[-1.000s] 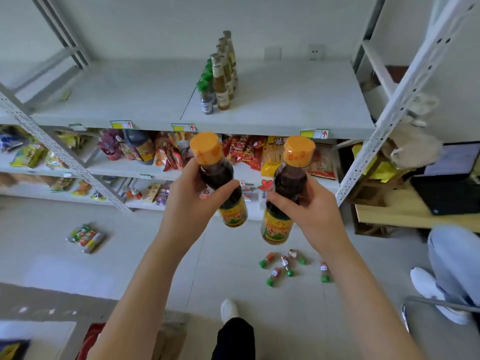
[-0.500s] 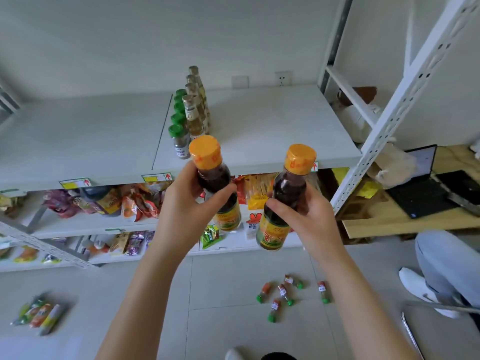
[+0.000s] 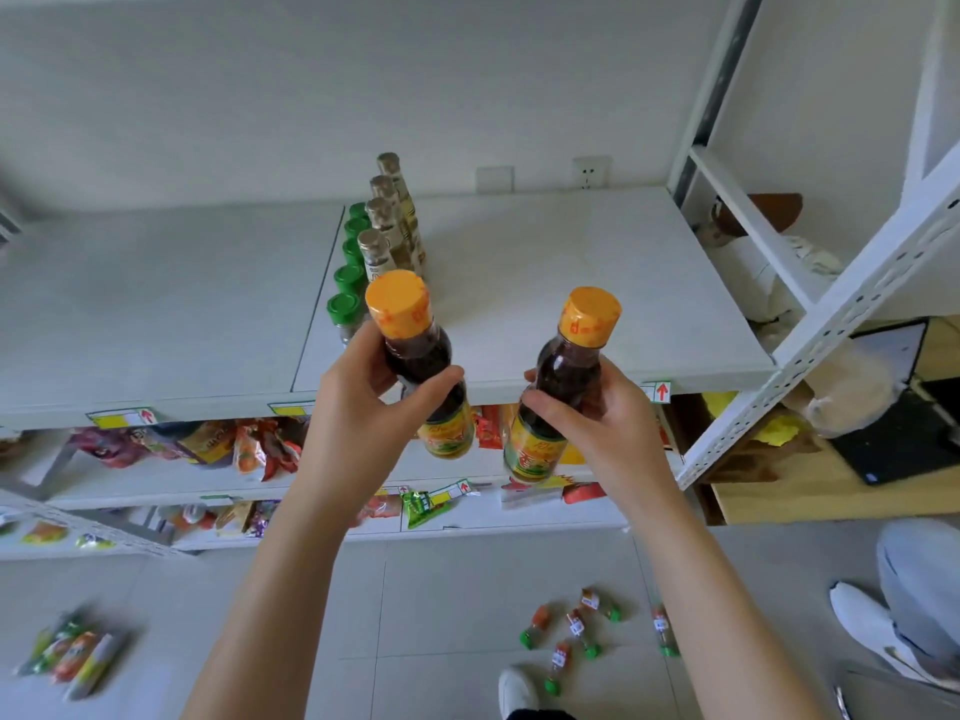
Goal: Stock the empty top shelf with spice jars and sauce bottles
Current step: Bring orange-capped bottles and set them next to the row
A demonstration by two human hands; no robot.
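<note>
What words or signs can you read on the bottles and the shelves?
"↑" (red arrow): right tag on the top shelf edge.
"↑" (red arrow): left tag, same edge.
"↑" (red arrow): lower tag.
Label of left sauce bottle: blurred, unreadable.
Label of right sauce bottle: blurred, unreadable.
Print on orange caps: unreadable.
Labels on spice jars: too small.

The left hand (image 3: 363, 413) and right hand (image 3: 592, 428) are bare, and so are both forearms (image 3: 270, 589) down to the picture's bottom edge. At six o'clock a white shoe (image 3: 517, 688) shows its rounded toe from under a dark trouser leg (image 3: 540, 714).
</note>
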